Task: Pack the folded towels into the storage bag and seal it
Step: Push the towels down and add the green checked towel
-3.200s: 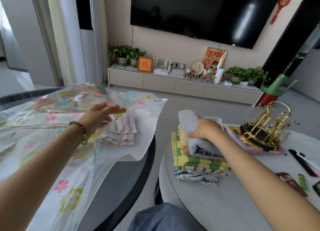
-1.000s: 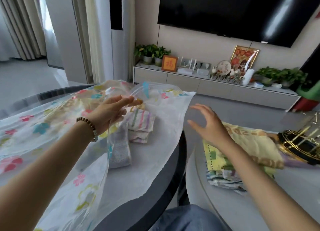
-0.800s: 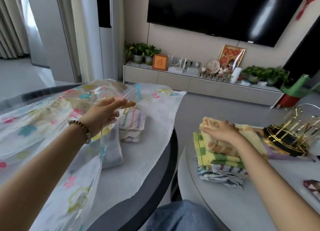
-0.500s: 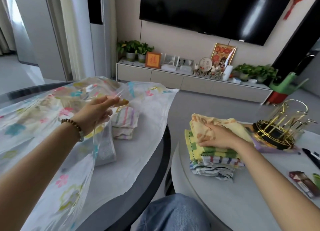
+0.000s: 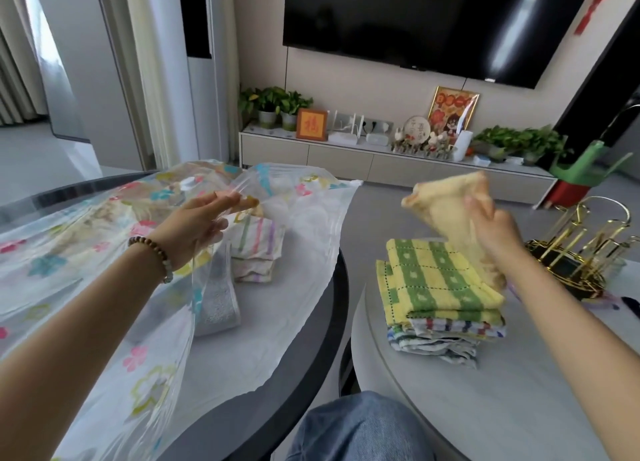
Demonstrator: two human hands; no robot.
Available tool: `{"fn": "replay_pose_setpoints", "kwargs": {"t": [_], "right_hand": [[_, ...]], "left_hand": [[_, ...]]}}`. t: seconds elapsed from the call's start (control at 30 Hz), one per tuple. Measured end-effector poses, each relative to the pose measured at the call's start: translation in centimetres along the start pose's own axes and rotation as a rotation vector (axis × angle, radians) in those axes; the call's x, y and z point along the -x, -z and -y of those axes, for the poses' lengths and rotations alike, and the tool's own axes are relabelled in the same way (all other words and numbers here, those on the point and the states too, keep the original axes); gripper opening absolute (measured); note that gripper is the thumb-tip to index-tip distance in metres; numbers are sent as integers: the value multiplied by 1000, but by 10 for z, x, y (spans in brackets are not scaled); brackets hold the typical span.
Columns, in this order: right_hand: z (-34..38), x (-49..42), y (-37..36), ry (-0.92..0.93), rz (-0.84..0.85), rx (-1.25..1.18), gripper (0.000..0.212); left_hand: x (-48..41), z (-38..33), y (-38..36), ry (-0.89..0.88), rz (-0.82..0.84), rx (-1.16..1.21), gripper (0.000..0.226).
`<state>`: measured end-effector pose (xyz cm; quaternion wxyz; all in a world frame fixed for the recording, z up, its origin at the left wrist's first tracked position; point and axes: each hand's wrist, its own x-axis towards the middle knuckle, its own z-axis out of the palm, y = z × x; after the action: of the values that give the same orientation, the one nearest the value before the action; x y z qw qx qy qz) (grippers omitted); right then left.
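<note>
my left hand (image 5: 194, 223) pinches the top flap of the see-through storage bag (image 5: 79, 253) and holds it up, so the mouth of the bag is open. the bag lies on the dark round table (image 5: 311, 329). inside the bag, just past my left hand, sits a striped towel (image 5: 258, 249), and a gray towel (image 5: 218, 301) lies nearer to me. my right hand (image 5: 498, 232) is closed around a pale yellow towel (image 5: 450, 204), lifted in the air and blurry. right under it is the towel pile (image 5: 440, 298) on the light table (image 5: 485, 401), with a green and yellow one on top. the pile is well apart from the bag.
</note>
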<state>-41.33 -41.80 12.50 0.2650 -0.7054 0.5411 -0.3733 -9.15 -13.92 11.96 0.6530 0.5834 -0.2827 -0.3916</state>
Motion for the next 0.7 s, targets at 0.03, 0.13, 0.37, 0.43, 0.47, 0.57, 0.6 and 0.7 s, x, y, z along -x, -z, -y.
{"fn": "replay_pose_setpoints", "kwargs": {"t": [0.03,0.13,0.37,0.43,0.47,0.57,0.6,0.7], "right_hand": [[14,0,0,-34,-67,-102,53],[58,17,-17,-37,-176,-323,54],[102,153,-188,239,289,-328,59],[87,180,-231,468,698,-60,75],[77,187,-248,564,804,76,73],[52,191,-279,628,902,177,60],[49,189,-286,640,880,183,57],[58,175,-309,629,831,244,55]], "left_hand": [[0,-3,1,-3,-2,3,33],[0,-14,7,-33,-22,-7,36],[5,-35,31,-38,-1,80,32],[6,-38,34,-45,2,90,27],[7,-39,35,-50,4,92,26],[7,-39,38,-30,47,113,32],[6,-38,39,-17,60,115,35],[4,-35,39,20,71,128,40]]}}
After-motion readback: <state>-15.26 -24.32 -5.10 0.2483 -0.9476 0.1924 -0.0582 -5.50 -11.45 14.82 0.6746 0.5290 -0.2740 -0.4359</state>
